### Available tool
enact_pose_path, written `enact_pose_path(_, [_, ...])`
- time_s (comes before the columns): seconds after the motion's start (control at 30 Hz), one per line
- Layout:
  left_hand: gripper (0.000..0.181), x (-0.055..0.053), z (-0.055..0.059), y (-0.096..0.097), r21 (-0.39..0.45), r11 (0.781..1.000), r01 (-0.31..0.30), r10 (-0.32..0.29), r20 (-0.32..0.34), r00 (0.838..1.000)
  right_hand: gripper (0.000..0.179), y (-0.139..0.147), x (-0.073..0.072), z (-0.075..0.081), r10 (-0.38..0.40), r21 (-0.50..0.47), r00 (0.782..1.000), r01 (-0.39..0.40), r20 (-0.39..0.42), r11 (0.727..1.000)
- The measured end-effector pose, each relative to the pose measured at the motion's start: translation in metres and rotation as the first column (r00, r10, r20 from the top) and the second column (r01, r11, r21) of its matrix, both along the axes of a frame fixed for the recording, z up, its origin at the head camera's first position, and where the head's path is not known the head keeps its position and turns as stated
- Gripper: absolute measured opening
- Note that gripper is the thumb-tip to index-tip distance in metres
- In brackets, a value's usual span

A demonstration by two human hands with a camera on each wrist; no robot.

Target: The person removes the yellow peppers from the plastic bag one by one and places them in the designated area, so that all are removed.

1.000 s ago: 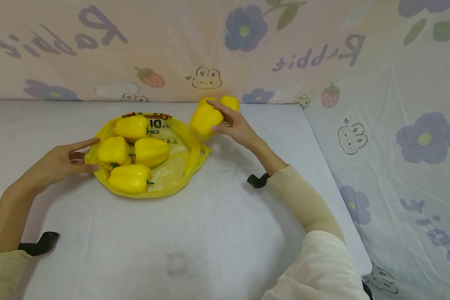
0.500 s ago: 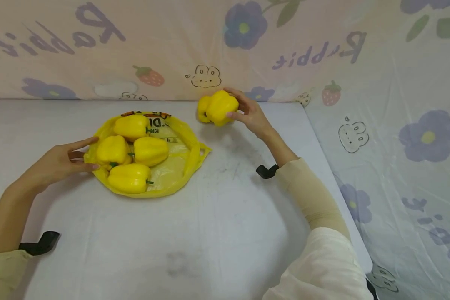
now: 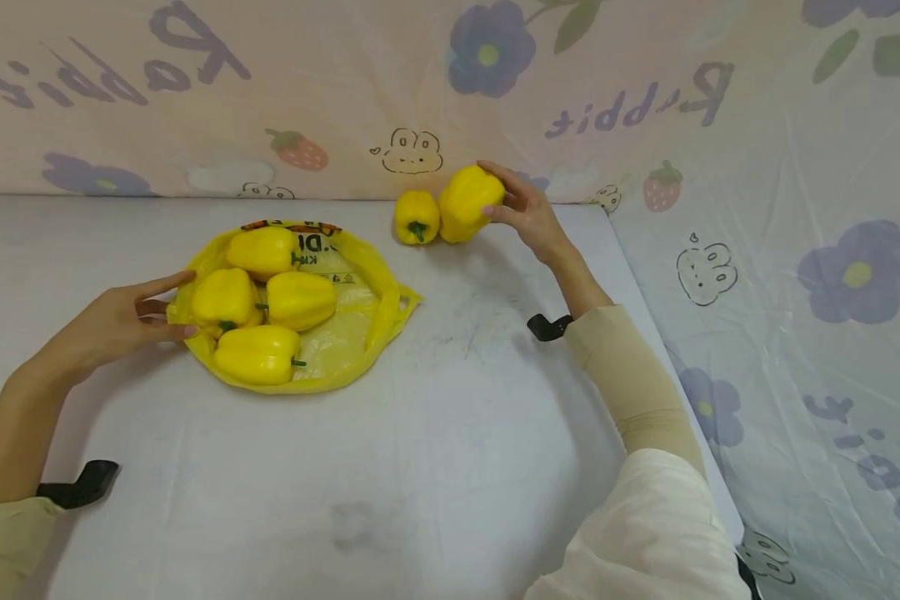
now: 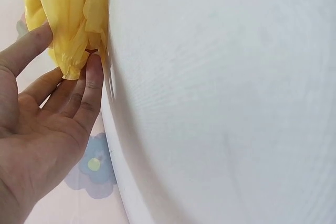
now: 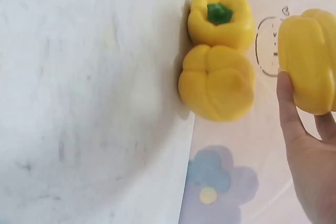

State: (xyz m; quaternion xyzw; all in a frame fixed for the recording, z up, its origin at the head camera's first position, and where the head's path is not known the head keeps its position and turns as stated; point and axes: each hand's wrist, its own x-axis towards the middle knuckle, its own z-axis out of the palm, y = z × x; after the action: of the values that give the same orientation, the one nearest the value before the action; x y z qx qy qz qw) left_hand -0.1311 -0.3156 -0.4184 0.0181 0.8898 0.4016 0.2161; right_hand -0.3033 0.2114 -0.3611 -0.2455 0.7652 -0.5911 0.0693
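My right hand [image 3: 532,217] holds a yellow bell pepper [image 5: 310,61] between thumb and fingers at the back of the table. Two more yellow bell peppers stand side by side beneath it: one shows its green stem [image 5: 219,14], the other pepper [image 5: 218,85] turns its lobed end to the camera. In the head view the held pepper [image 3: 477,196] overlaps the nearer one. On the left, an opened yellow plastic bag [image 3: 348,367] contains several bell peppers [image 3: 258,354]. My left hand [image 3: 123,325] touches the bag's left end with spread, nearly straight fingers.
The white table [image 3: 435,483] ends at a pale printed curtain [image 3: 345,100] behind and on the right. A black band piece [image 3: 82,486] sticks out at the left wrist, another black piece [image 3: 549,327] at the right wrist.
My right hand has moved right and toward the back with the held bell pepper, uncovering the left one of the back pair. My left hand and the bag stay put.
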Motion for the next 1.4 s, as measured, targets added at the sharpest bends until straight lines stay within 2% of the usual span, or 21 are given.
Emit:
enact_pose_path(0.23, [0.092,0.000,-0.001,-0.001,0.000,1.000,-0.005,0.005,-0.012,1.000,0.055,0.022,-0.015,-0.003,-0.009,-0.009,0.999,0.010,0.045,1.000])
enact_pose_path(0.43, [0.091,-0.001,-0.002,-0.002,0.001,1.000,-0.005,0.005,-0.017,1.000,0.057,0.039,-0.026,-0.010,-0.056,-0.012,0.992,0.058,0.112,0.998])
enact_pose_path(0.6, [0.090,-0.001,-0.001,-0.003,0.002,1.000,-0.002,0.002,-0.021,1.000,0.056,0.045,-0.031,-0.018,-0.084,-0.034,0.988,0.089,0.133,0.995])
enact_pose_path(0.87, [0.089,0.001,-0.003,-0.002,0.006,1.000,0.000,0.000,-0.013,1.000,0.056,0.050,-0.037,-0.031,-0.127,-0.058,0.965,0.143,0.230,0.988])
enact_pose_path(1.0, [0.089,0.000,-0.002,-0.001,-0.016,1.000,0.005,-0.005,-0.016,1.000,0.056,0.056,-0.041,-0.039,-0.120,-0.061,0.951,0.143,0.285,0.988])
enact_pose_path(1.1, [0.089,-0.001,-0.002,-0.002,-0.036,0.999,0.006,-0.007,-0.023,1.000,0.057,0.058,-0.044,-0.045,-0.114,-0.035,0.946,0.130,0.305,0.991])
enact_pose_path(1.17, [0.089,-0.001,-0.002,-0.002,-0.035,0.999,0.005,-0.006,-0.019,1.000,0.058,0.060,-0.044,-0.046,-0.128,0.015,0.947,0.129,0.296,0.991])
enact_pose_path(1.33, [0.090,0.000,-0.002,-0.001,-0.017,1.000,-0.003,0.003,-0.013,1.000,0.059,0.059,-0.040,-0.044,-0.139,0.147,0.966,0.108,0.217,0.983])
enact_pose_path(1.4, [0.090,0.000,-0.001,-0.001,-0.014,1.000,-0.007,0.006,-0.012,1.000,0.059,0.057,-0.038,-0.042,-0.129,0.159,0.971,0.097,0.203,0.982])
